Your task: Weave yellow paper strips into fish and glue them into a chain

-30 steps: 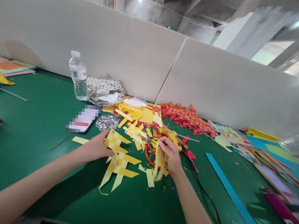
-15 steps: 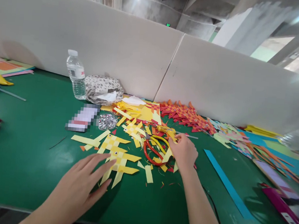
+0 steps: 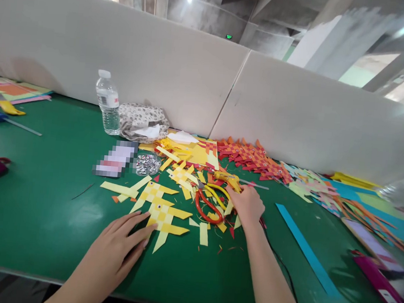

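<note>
A woven yellow paper fish (image 3: 163, 216) with a small googly eye lies on the green table. My left hand (image 3: 123, 243) rests at its left edge, fingers stretched out and fingertips touching the paper. Just behind it is a second yellow paper fish (image 3: 152, 192), partly overlapped. My right hand (image 3: 248, 205) is closed around the handle of a yellow glue gun (image 3: 226, 177), from which a clear glue stick pokes out to the right. Scissors with red and yellow handles (image 3: 211, 202) lie beside that hand, among paper scraps.
A water bottle (image 3: 109, 103), a cloth bag (image 3: 143, 120) and a dish of googly eyes (image 3: 147, 164) stand at the back left. Red-orange woven fish (image 3: 254, 158) are heaped by the partition. A blue strip (image 3: 306, 248) and a purple device (image 3: 379, 282) lie to the right.
My left hand has come down onto the near fish's left edge. My right hand stays at the glue gun, shifted slightly downward. The whole view has moved a little.
</note>
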Available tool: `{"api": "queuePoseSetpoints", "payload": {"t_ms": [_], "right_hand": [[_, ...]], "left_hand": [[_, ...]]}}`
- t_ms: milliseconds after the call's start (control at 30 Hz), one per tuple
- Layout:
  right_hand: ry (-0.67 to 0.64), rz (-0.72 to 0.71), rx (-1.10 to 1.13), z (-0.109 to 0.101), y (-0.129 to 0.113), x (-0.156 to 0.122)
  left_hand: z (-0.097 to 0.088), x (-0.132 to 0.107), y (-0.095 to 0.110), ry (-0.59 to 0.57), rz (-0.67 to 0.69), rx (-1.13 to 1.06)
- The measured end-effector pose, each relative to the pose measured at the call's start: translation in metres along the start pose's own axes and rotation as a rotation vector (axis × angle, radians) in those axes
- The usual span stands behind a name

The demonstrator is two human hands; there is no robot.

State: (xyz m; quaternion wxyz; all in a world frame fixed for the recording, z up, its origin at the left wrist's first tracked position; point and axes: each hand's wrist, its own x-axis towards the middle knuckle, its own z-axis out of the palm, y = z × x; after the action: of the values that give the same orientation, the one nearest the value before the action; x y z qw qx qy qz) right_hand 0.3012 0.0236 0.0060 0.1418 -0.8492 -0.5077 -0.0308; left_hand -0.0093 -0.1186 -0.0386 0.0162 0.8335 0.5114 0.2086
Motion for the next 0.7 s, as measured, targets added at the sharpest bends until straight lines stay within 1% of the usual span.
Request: {"api": "queuePoseSetpoints", "payload": {"t_ms": [133, 267, 433, 600, 700], "right_hand": [[0.058, 0.023, -0.011, 0.0, 0.001, 0.0], [0.118, 0.011, -0.028, -0.005, 0.003, -0.005], [0.124, -0.1, -0.08, -0.017, 0.003, -0.016], [0.159, -0.263, -0.26, -0.028, 0.011, -0.028], [0.14, -0.296, -0.315, -0.035, 0.018, -0.033]], "left_hand": [[0.001, 0.001, 0.0, 0.023, 0.018, 0.025], [0.001, 0.001, 0.0, 0.047, 0.028, 0.039], [0.001, 0.0, 0.0, 0.048, 0.04, 0.057], [0.002, 0.0, -0.001, 0.038, 0.038, 0.053], [0.003, 0.0, -0.001, 0.05, 0.038, 0.043]]}}
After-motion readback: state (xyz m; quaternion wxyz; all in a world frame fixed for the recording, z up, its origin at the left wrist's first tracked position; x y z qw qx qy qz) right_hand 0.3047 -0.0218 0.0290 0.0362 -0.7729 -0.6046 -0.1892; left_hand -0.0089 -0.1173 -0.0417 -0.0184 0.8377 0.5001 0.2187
